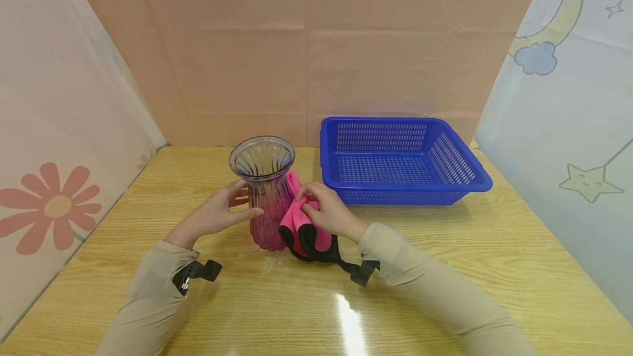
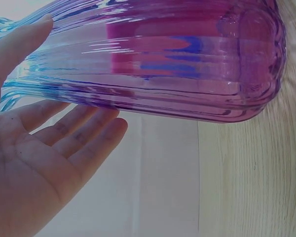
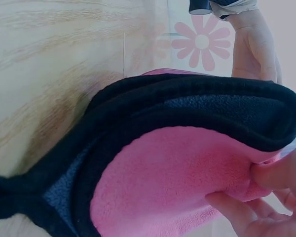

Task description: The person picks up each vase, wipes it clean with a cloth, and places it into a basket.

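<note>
A ribbed glass vase [image 1: 268, 196], clear to bluish at the flared rim and pink-purple toward the base, stands upright on the table. My left hand [image 1: 217, 210] is at its left side, the straight thumb in front and the fingers behind. In the left wrist view, the loosely extended fingers [image 2: 96, 131] lie along the glass, the palm apart from it. Beside the vase, my right hand [image 1: 328, 210] pinches a soft pink cloth [image 3: 163, 173] with thick black edging between thumb and fingers. The cloth hangs folded, its dark inner side showing, and a narrow black end trails toward the right wrist.
A blue perforated plastic basket [image 1: 395, 194] stands at the back right, close behind the right hand. The wooden table [image 1: 277, 312] meets a tan backdrop [image 1: 306, 70] at the back, with printed cloth walls on both sides. Each wrist carries a black camera mount.
</note>
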The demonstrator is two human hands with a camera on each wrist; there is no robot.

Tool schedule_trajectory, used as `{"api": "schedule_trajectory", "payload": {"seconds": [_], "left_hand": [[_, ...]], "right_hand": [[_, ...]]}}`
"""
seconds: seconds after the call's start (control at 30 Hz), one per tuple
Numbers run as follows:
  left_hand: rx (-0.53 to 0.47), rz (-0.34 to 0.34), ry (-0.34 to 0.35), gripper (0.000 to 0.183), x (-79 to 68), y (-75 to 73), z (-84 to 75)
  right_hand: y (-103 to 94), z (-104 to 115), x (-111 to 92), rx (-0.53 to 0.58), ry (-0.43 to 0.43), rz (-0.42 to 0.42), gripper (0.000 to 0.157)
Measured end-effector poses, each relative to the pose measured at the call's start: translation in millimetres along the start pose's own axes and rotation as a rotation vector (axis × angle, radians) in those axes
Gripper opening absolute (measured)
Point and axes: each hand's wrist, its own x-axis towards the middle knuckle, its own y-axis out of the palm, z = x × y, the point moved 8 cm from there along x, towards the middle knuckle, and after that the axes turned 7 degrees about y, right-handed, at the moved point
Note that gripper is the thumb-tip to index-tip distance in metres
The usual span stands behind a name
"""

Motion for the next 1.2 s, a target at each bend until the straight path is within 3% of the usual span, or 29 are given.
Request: {"api": "schedule_trajectory", "payload": {"seconds": [0.47,0.8,1.2], "left_hand": [[-0.005,0.001,0.005,0.065,-0.9,0.3,-0.8],[0.002,0.007,-0.001,0.067,-0.9,-0.1,-0.9],[-0.010,0.012,-0.008,0.066,-1.6,0.4,-0.6]], "right_hand": [[-0.3,4,-3,-0.113,-0.029,-0.039,0.011],[-9.7,20,-9,-0.225,-0.140,-0.119,0.014],[-17.8,37,-19,-0.295,-0.194,-0.107,0.013]]}}
